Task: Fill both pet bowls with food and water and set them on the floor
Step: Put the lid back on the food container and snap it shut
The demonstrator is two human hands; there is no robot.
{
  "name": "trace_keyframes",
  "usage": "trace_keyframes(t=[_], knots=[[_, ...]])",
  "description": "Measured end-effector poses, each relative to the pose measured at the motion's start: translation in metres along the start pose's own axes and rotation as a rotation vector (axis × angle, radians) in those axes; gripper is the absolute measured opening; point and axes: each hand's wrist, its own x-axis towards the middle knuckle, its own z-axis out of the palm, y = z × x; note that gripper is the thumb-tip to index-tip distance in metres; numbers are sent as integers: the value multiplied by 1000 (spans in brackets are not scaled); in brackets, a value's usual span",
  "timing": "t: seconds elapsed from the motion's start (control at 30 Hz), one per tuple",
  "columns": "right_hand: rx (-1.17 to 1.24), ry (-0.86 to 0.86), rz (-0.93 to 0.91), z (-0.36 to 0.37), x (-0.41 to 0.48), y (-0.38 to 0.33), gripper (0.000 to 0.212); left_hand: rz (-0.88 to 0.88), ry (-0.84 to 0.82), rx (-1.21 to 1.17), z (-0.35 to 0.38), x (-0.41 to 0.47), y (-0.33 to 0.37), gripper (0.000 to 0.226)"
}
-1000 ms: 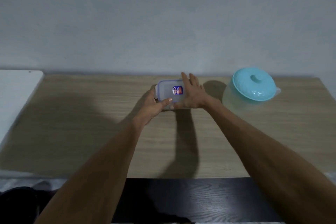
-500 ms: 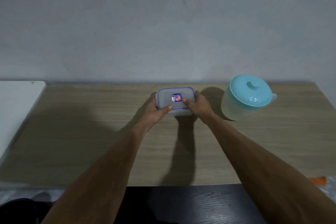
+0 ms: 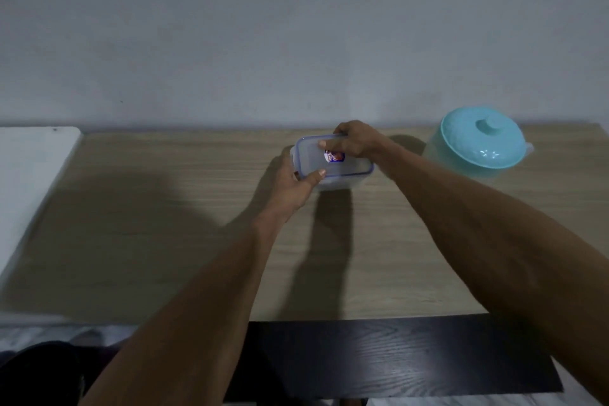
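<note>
A small clear plastic container with a blue-rimmed lid and a round sticker stands at the back middle of the wooden table. My left hand grips its near left corner, thumb on the lid's edge. My right hand reaches over from the far right side, fingers lying across the lid's top and far edge. A translucent pitcher with a turquoise lid stands to the right of the container. No pet bowls are in view.
A white surface adjoins the table on the left. A plain wall runs right behind the table. A dark wooden panel lies below the table's front edge, and a dark shape sits at the lower left corner.
My right hand has shifted from the container's near right side to its far edge, fingers now over the lid. The left hand keeps its grip. The view has tilted slightly.
</note>
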Motion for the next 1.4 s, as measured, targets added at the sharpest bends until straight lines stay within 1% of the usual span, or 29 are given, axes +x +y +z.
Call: trace_keyframes(t=[0.07, 0.13, 0.23, 0.33, 0.47, 0.6, 0.67, 0.7, 0.8, 0.87, 0.93, 1.07, 1.17, 1.2, 1.4], knots=[[160, 167, 55, 12, -13, 6, 63, 15, 35, 24, 2, -6, 2, 54], [369, 333, 134, 27, -28, 14, 65, 36, 59, 34, 4, -10, 4, 49], [531, 452, 228, 43, -39, 20, 59, 20, 43, 28, 5, -11, 2, 46], [587, 474, 253, 45, -39, 18, 63, -10, 26, 47, 4, -8, -1, 41], [624, 492, 281, 46, -39, 17, 71, -49, 30, 16, 5, -1, -5, 36], [746, 469, 280, 47, -40, 27, 92, -68, -3, 1, 2, -2, -2, 32], [804, 456, 282, 49, -41, 33, 95, -76, -23, -14, -1, -6, -1, 30], [825, 454, 291, 48, -49, 30, 92, -81, -31, -20, -3, -9, -1, 28], [841, 468, 337, 49, -83, 13, 66, -91, -26, -34, -6, -29, -1, 27], [853, 467, 353, 52, -96, 14, 57, -104, -5, -38, -7, -47, 1, 28], [882, 466, 337, 53, -116, 12, 57, -115, 14, -46, -9, -68, 6, 25], [919, 448, 304, 54, -167, 11, 59, -111, 52, -36, -14, -119, 18, 11], [913, 456, 271, 58, -210, 15, 64, -109, 66, -23, -15, -164, 23, 11], [907, 457, 259, 60, -226, 16, 62, -103, 75, -25, -14, -180, 24, 12], [914, 481, 192, 80, -307, 31, 28, -101, 107, -3, -10, -265, 17, 26]])
